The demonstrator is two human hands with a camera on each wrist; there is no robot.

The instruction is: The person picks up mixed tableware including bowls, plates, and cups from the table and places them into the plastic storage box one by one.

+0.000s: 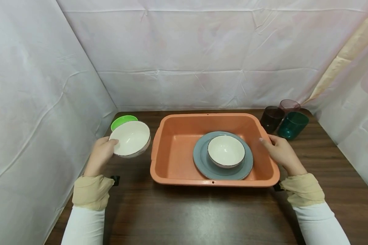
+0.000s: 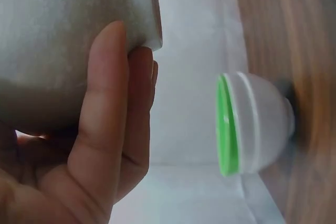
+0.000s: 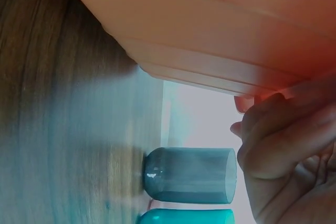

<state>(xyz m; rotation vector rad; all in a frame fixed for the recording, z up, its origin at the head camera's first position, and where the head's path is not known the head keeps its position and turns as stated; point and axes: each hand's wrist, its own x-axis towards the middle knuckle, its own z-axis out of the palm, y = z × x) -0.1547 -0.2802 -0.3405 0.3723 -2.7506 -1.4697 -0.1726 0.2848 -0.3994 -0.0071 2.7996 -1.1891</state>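
Note:
My left hand point(image 1: 102, 153) pinches the rim of a white bowl point(image 1: 132, 137), raised at the left of the orange basin. In the left wrist view its fingers point(image 2: 105, 108) lie along the outside of the bowl point(image 2: 52, 40). My right hand point(image 1: 279, 151) grips the right rim of the orange basin point(image 1: 184, 182), thumb inside and the other fingers curled under the edge. Inside the basin a grey-blue plate point(image 1: 200, 158) lies on the right half, with a second white bowl point(image 1: 226, 150) standing on it.
A green-lined bowl point(image 1: 122, 119), white outside, stands behind the held bowl. At the back right are a dark tumbler point(image 1: 271, 119), a teal tumbler point(image 1: 292, 126) and a pinkish clear glass point(image 1: 289, 104). White cloth walls point(image 1: 187, 58) border the wooden table point(image 1: 202, 217).

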